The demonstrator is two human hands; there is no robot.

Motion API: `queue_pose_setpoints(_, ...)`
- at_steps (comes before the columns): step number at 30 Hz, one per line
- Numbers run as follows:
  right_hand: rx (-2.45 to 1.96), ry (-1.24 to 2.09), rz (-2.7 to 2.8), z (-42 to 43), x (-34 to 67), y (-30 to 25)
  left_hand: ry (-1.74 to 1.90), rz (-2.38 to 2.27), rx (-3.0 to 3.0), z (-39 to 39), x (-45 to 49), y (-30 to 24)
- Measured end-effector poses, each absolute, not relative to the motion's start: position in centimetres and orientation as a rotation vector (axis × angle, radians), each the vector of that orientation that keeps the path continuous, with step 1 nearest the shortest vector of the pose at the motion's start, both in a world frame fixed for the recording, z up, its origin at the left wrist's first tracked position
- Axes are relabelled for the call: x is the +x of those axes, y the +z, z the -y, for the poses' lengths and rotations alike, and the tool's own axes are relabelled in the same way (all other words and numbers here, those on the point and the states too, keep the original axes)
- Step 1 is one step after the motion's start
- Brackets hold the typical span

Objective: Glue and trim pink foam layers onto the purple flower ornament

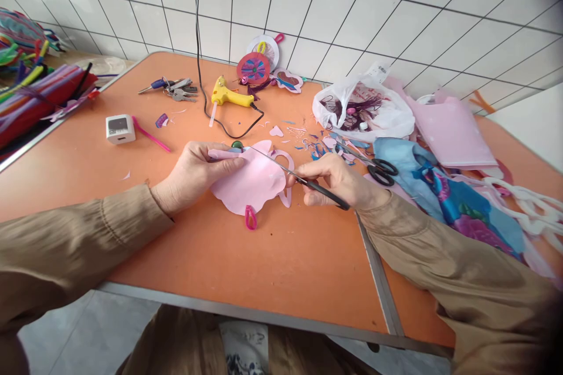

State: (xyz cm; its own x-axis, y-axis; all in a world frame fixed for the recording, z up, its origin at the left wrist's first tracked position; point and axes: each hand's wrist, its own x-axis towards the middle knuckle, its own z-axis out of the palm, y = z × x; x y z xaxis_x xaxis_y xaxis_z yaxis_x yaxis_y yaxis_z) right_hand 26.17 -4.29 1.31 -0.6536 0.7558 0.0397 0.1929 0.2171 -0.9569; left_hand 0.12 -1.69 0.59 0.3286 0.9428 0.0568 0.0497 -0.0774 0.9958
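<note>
My left hand (197, 174) pinches a rolled or folded strip at the upper left edge of a pink scalloped cutout (253, 181), which is sheet material like felt or foam. In my right hand (336, 179) is a slim black-handled knife (326, 193); its thin metal blade slants up and left across the cutout, pointing towards my left fingertips. A bright pink loop (250, 218) sticks out from the cutout's lower edge. Beside it, partly under my right fingers, lies a pink curved offcut (285, 159). Just beyond my left fingers sits a small dark green round object (237, 144).
Behind my hands lie a yellow glue gun (231, 95) with its cord, keys (178, 89) and finished round ornaments (254, 67). Scraps (319, 143), black-handled scissors (382, 172), a white plastic bag (387, 108) and blue fabric (475, 205) crowd the right. A white charger (120, 129) stands left.
</note>
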Motion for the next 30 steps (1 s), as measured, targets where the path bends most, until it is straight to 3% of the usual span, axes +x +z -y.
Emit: queue_pose_setpoints(30, -0.981, 1.466, 1.955, 4.17, 26.18, 1.37, 0.93, -0.931, 1.268, 1.51, 0.09, 0.31)
